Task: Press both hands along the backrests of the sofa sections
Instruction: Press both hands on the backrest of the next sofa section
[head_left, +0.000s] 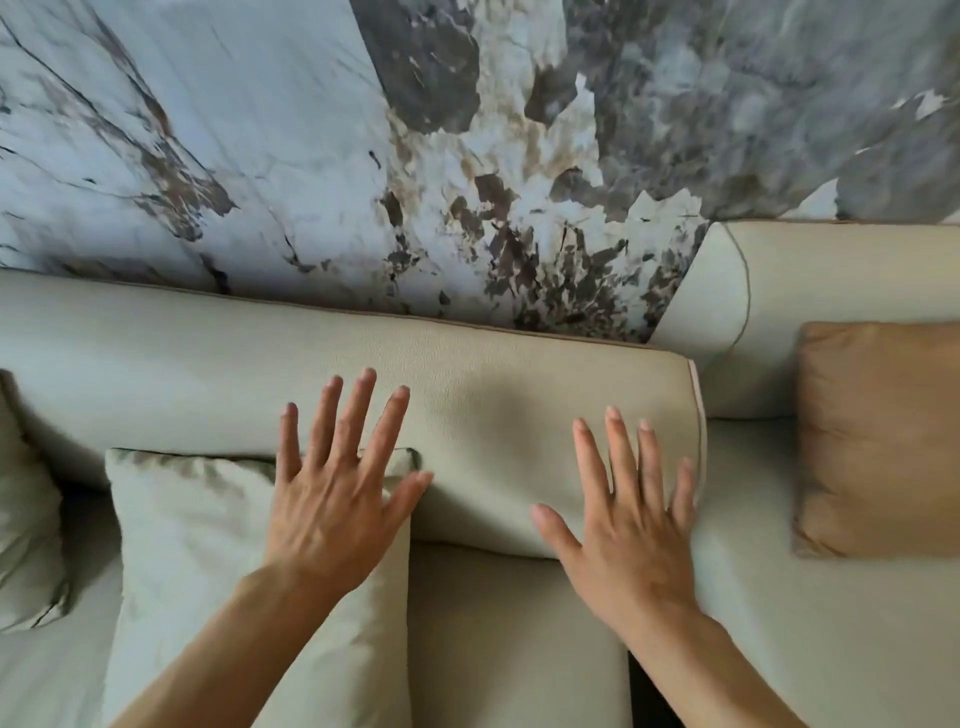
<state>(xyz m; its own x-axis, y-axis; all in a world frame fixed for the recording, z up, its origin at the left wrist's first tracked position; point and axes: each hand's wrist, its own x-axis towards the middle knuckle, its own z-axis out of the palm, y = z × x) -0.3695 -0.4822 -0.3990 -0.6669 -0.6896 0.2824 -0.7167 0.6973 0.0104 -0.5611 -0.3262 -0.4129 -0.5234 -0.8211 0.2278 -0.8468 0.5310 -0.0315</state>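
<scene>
a long, pale grey-green leather backrest (467, 374) runs across the middle of the view, from the left edge to a piped end near the right. both hands are spread against its front face. the left hand (337, 488) lies with fingers splayed wide, palm toward the cushion, its heel over the top corner of a pale throw pillow (208, 561) that leans against the backrest. the right hand (628, 525) is also flat and splayed, holding nothing, its little finger close to the backrest's piped right end. whether the palms are pressing firmly or only resting cannot be told. bare forearms reach up from the bottom edge.

to the right, a second backrest (831, 270) of the neighbouring sofa section stands higher in the view, with a tan square cushion (883, 436) leaning against it. the seat cushions (519, 649) below match the leather. part of another pale pillow (26, 509) shows at the far left. behind the sofa rises a marble-patterned wall (415, 156) in white, grey and brown.
</scene>
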